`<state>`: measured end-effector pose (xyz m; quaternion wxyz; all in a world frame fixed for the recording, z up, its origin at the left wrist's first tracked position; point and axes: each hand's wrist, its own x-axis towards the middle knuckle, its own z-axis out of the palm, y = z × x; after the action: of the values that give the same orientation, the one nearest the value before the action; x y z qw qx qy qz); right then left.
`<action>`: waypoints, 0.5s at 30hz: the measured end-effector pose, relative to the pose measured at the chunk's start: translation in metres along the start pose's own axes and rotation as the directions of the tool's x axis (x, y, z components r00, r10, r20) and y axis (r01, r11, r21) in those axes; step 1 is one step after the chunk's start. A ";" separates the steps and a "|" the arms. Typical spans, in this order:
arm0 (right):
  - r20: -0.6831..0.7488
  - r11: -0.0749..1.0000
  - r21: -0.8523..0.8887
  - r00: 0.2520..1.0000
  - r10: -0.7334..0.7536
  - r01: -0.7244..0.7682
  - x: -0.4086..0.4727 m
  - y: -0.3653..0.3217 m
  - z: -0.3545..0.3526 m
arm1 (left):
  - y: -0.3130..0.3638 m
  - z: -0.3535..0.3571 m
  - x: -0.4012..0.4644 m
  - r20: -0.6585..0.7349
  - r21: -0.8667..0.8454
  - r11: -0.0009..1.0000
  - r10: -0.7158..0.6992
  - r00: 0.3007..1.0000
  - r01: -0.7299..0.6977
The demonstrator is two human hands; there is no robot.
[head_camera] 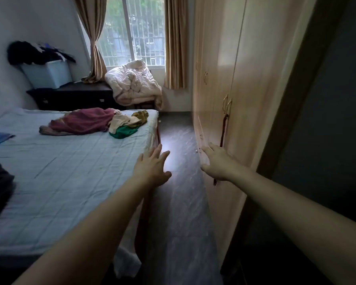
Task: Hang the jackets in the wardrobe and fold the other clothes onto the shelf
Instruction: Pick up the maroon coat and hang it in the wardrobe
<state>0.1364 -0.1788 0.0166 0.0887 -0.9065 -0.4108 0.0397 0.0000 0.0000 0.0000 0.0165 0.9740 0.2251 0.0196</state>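
A pile of clothes lies at the far end of the bed [56, 173]: a maroon garment [80, 121], a beige one [121, 121], a green one [123, 132] and an olive one [141, 115]. The light wooden wardrobe [245, 83] runs along the right with its doors closed; a dark red strip [223, 130] hangs out between two doors below the brass handles [227, 104]. My left hand [152, 165] is stretched out over the bed's right edge, fingers straight, holding nothing. My right hand [218, 161] reaches forward beside the wardrobe doors, fingers spread and empty.
A narrow strip of dark floor [177, 153] separates bed and wardrobe. At the back stand a dark dresser [74, 97] with a pale blue bin [47, 74] heaped with dark clothes, a chair piled with a cream quilt [132, 83], and a curtained window [134, 31].
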 end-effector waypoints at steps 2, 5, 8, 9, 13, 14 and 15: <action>0.009 1.000 0.000 1.000 0.002 -0.002 0.016 -0.002 0.004 | -0.010 0.001 0.012 0.019 0.021 1.000 -0.007 1.000 0.007; 0.021 1.000 -0.016 1.000 0.019 -0.019 0.056 -0.008 0.012 | -0.035 0.004 0.044 0.021 0.038 0.999 -0.009 1.000 0.008; 0.014 0.999 -0.020 0.999 0.032 -0.032 0.103 -0.018 0.014 | -0.061 0.002 0.084 0.009 0.076 0.997 0.010 1.000 -0.011; 0.019 0.999 -0.028 0.999 0.038 -0.037 0.119 -0.022 0.015 | -0.070 0.001 0.098 0.005 0.086 0.996 0.015 1.000 -0.015; 0.049 0.996 -0.066 0.997 0.059 -0.056 0.174 -0.034 0.017 | -0.099 -0.001 0.151 0.028 0.078 0.997 0.026 0.999 -0.028; 0.047 0.996 -0.067 0.996 0.070 -0.067 0.187 -0.035 0.016 | -0.105 0.000 0.164 0.039 0.073 0.997 0.025 0.999 -0.027; 0.041 0.995 -0.070 0.996 0.079 -0.076 0.198 -0.035 0.015 | -0.110 0.001 0.176 0.047 0.067 0.997 0.026 0.999 -0.029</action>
<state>0.2391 -0.0051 0.0085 0.0473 -0.9233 -0.3781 0.0490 0.1097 0.1765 0.0004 -0.0115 0.9772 0.2117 -0.0101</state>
